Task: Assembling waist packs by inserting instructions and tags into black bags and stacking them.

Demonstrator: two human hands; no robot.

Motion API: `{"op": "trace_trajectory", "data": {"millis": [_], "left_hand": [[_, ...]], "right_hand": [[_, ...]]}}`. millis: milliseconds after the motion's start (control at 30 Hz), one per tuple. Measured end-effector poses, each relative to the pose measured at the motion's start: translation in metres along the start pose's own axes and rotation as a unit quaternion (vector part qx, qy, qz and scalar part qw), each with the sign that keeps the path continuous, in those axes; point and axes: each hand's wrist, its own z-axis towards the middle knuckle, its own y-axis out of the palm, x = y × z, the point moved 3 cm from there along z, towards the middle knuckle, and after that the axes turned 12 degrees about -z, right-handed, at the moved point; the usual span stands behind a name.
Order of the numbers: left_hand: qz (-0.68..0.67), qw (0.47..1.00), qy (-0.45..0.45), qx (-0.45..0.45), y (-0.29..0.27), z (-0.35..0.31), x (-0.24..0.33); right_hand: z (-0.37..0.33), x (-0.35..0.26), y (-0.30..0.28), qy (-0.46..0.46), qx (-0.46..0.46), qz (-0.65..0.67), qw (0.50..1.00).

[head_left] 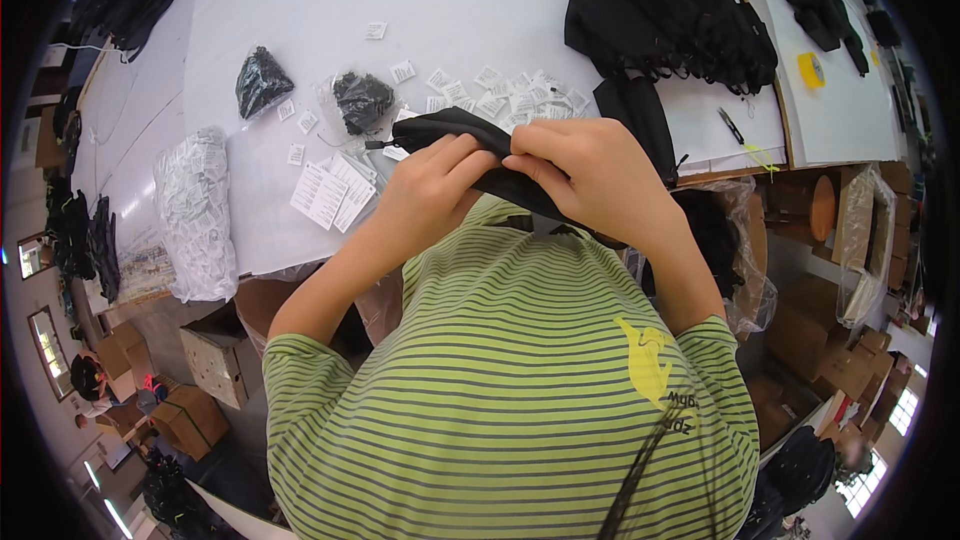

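A long black fabric pouch (455, 125) is stretched between my two hands, close to my body at the table's near edge. My left hand (435, 183) pinches its upper edge near the middle. Just beside it, my right hand (590, 162) grips the same edge with thumb and fingers. A small dark pull tab (376, 145) sticks out at the pouch's left end. The fingers cover part of the pouch, and its lower right end runs behind my right wrist. Beyond it lie many small white labels (490, 80) and some larger printed white cards (325, 195).
Two clear bags of small black parts (264, 85) (362, 102) sit on the white table (290, 0). At left stands a plastic bag full of white labels (195, 210). Black pouches (665, 15) are piled far right, near a black cutter (731, 126) and yellow tape roll (811, 70).
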Motion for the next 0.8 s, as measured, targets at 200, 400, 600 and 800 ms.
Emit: {"op": "trace_trajectory", "data": {"millis": [200, 400, 600, 800], "left_hand": [[-0.032, 0.999, -0.006, -0.015, -0.007, -0.005, 0.003], [0.024, 0.998, 0.049, 0.023, -0.006, -0.006, 0.003], [-0.004, 0.998, -0.066, 0.025, -0.019, -0.012, -0.01], [-0.159, 0.953, -0.248, 0.066, -0.016, -0.029, -0.021]], "right_hand": [[-0.001, -0.005, -0.007, -0.003, -0.003, 0.002, 1.0], [0.0, -0.007, -0.006, -0.008, -0.004, 0.02, 1.0], [-0.006, 0.036, 0.013, 0.162, -0.062, 0.384, 0.907], [-0.067, 0.03, 0.056, 0.252, -0.144, 0.319, 0.902]]}}
